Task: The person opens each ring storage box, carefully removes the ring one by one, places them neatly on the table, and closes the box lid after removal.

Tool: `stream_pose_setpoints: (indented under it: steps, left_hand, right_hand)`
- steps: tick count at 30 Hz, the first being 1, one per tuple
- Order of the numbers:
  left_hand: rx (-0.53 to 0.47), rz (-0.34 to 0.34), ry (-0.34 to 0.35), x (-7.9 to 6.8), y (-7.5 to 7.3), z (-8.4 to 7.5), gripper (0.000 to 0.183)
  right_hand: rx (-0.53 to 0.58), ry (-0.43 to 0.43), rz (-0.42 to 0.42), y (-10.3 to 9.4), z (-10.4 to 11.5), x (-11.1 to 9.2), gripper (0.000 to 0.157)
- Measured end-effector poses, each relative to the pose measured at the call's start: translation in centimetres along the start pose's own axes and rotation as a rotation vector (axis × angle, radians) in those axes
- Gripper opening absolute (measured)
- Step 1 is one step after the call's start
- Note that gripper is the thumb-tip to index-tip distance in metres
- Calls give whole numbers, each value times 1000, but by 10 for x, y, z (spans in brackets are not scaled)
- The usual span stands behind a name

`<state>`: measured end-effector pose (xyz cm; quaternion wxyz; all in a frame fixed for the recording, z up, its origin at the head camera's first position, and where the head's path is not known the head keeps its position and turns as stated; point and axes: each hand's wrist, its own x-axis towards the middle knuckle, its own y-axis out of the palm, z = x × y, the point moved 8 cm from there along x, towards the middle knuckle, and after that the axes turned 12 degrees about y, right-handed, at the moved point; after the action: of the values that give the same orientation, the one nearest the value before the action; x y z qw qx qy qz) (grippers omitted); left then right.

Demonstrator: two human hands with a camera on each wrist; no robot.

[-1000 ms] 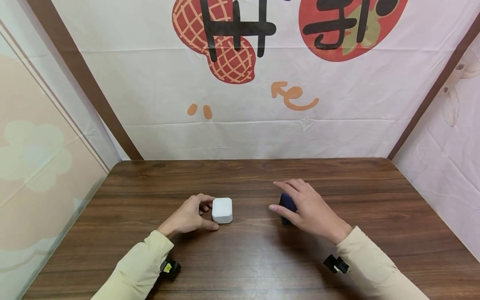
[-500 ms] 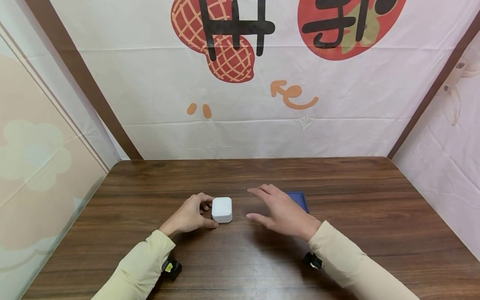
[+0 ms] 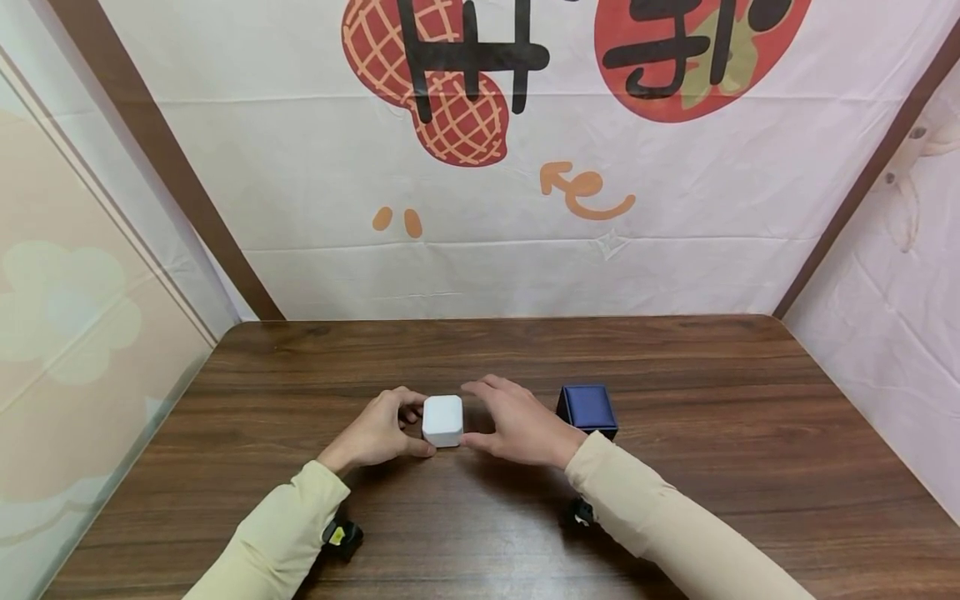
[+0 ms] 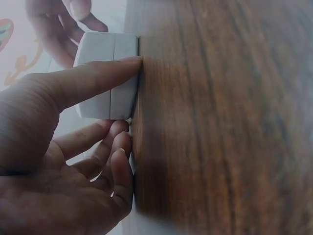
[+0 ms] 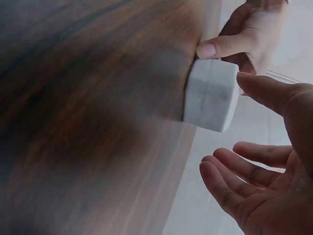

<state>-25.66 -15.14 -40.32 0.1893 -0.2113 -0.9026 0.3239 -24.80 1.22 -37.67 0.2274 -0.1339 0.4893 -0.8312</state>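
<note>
A small white box [image 3: 443,419] with bevelled corners stands on the table, and a seam runs round its middle in the left wrist view. My left hand [image 3: 375,432] holds it from the left, thumb [image 4: 105,78] along the near side and curled fingers [image 4: 122,166] at the left side. My right hand [image 3: 521,425] is at the box's right side, thumb and fingers spread apart. Its thumb [image 5: 264,90] is very close to the box; whether it touches, I cannot tell. The other right fingers [image 5: 249,171] stand clear of the box.
A dark blue box [image 3: 588,407] stands on the table behind my right wrist. The brown wooden table [image 3: 480,533] ends at a printed white cloth [image 3: 337,283] at the back; more cloth hangs at both sides.
My right hand has moved left from the blue box to the white box, uncovering the blue box. The left hand and the white box have stayed in place.
</note>
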Motion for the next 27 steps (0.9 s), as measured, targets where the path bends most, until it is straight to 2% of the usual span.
stream_pose_setpoints:
  steps: [5, 14, 27]
  left_hand:
    - [0, -1, 14, 0, 0, 0, 58]
    - [-16, -6, 17, 0, 0, 1, 58]
    - [-77, -24, -44, 1, 0, 5, 58]
  right_hand:
    - [0, 6, 17, 7, 3, 9, 71]
    - [-24, -45, -1, 15, 9, 17, 60]
    - [12, -46, 29, 14, 10, 22, 51]
